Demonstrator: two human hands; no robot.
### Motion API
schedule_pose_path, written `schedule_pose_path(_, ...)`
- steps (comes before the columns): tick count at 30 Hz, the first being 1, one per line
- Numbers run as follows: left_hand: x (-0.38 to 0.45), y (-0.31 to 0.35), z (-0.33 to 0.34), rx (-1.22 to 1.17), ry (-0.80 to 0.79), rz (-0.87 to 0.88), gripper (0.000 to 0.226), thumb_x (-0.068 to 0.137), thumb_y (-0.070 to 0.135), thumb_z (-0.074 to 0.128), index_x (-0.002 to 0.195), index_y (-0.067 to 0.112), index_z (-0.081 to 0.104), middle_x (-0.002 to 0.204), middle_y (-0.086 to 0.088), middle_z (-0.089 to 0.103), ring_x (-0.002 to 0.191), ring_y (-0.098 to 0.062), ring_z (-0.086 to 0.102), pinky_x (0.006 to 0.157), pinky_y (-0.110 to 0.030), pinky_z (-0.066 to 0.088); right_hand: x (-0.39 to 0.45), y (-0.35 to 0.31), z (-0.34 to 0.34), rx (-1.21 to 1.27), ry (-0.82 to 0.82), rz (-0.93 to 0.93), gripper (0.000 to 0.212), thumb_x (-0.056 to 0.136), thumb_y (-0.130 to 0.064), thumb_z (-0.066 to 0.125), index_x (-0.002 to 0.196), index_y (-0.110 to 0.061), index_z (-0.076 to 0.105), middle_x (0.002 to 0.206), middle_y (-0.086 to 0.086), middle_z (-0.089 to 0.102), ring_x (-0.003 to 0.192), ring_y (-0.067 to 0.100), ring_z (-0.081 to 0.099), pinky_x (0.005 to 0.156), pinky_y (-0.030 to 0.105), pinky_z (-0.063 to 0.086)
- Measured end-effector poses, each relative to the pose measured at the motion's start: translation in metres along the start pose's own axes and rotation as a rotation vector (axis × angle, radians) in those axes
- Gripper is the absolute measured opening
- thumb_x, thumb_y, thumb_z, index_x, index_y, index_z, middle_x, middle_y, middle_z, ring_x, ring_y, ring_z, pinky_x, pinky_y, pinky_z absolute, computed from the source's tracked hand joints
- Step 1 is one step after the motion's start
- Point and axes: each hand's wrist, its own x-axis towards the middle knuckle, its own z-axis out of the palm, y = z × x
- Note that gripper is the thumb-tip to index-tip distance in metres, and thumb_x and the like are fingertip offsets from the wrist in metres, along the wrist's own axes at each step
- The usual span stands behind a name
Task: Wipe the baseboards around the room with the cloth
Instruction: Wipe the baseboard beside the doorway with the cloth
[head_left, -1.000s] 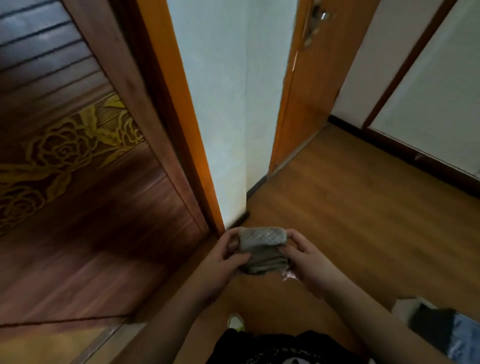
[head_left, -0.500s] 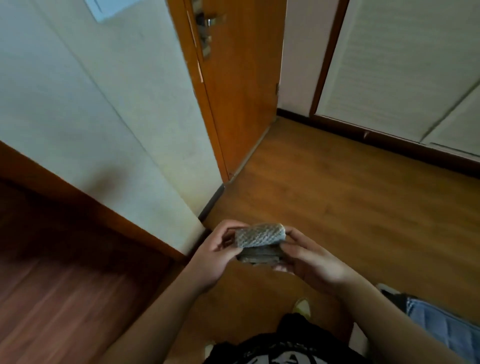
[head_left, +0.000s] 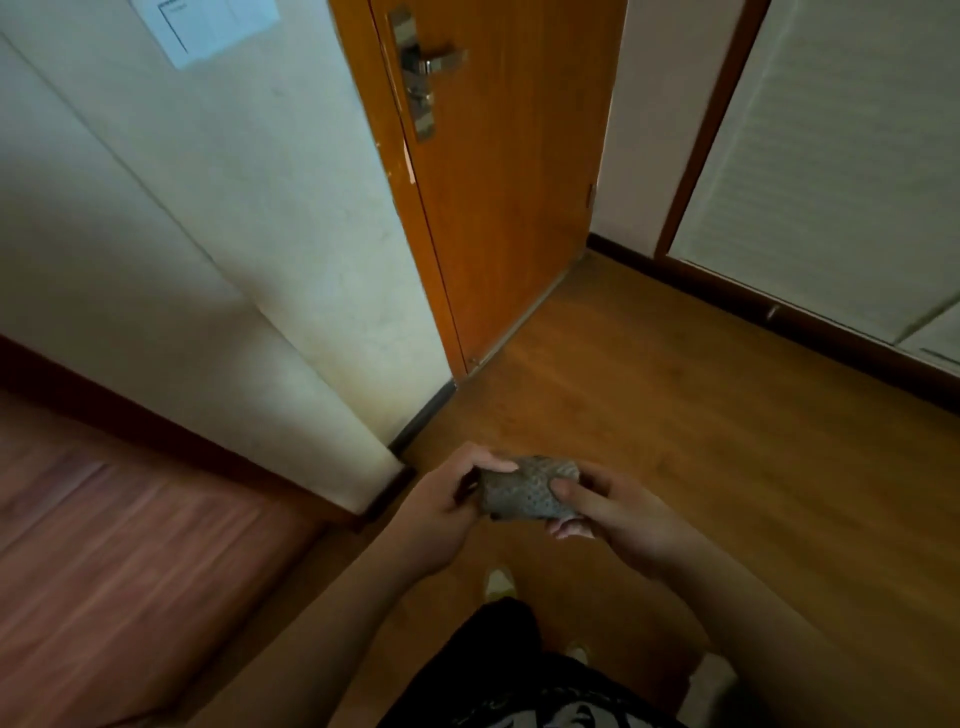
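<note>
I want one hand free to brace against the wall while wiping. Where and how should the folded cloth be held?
Take the cloth across its folded thickness from the right side with the right hand, thumb on top, fingers beneath. It is a compact wad, so one grip spans it, leaving the left hand free.

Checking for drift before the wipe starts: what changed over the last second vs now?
Mostly the view: the head turned right, so the dark patterned panel left the frame and the orange door with its handle came into sight. The right hand shifted its thumb onto the cloth's top face. Unchanged: both hands, left hand too, hold the folded cloth above the floor, off the baseboard.
</note>
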Motion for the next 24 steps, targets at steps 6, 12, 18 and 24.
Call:
schedule_pose_path(6, 0.028, -0.019, -0.033, -0.303, -0.169, -0.246, 0.072, 0.081, 0.028, 0.081, 0.137, 0.050, 0.041, 0.137, 0.016, 0.051, 0.127, -0.008, 0.055, 0.100, -0.028, 0.051, 0.054, -0.037, -0.015, -0.302, -0.053, -0.045, 0.058, 0.074, -0.059, 0.078, 0.119, -0.026, 0.066, 0.106, 0.002, 0.072, 0.097, 0.024, 0.070, 0.089, 0.040, 0.057)
schedule_pose_path(12, 0.078, -0.035, -0.061, -0.197, 0.014, -0.291, 0.075, 0.068, 0.051, 0.084, 0.132, 0.051, 0.045, 0.133, 0.017, 0.050, 0.116, 0.002, 0.057, 0.093, -0.028, 0.056, 0.126, -0.085, -0.016, -0.492, -0.164, -0.147, 0.042, 0.080, -0.049, 0.077, 0.117, -0.031, 0.067, 0.112, 0.001, 0.070, 0.106, 0.022, 0.066, 0.086, 0.031, 0.052)
schedule_pose_path(18, 0.116, -0.051, -0.097, -0.099, 0.311, -0.241, 0.059, 0.073, 0.043, 0.085, 0.122, 0.041, 0.053, 0.116, 0.024, 0.058, 0.108, 0.008, 0.057, 0.083, -0.016, 0.054, 0.201, -0.148, -0.004, -0.769, -0.303, -0.177, 0.039, 0.092, -0.021, 0.067, 0.125, -0.040, 0.061, 0.118, -0.012, 0.067, 0.112, 0.009, 0.062, 0.095, 0.029, 0.052)
schedule_pose_path(24, 0.132, -0.066, -0.123, -0.041, 0.558, -0.243, 0.046, 0.077, 0.044, 0.081, 0.114, 0.041, 0.055, 0.110, 0.027, 0.058, 0.102, 0.004, 0.059, 0.078, -0.012, 0.051, 0.272, -0.178, 0.020, -0.929, -0.463, -0.231, 0.045, 0.095, -0.014, 0.065, 0.134, -0.035, 0.054, 0.129, -0.012, 0.061, 0.119, 0.000, 0.056, 0.103, 0.031, 0.050)
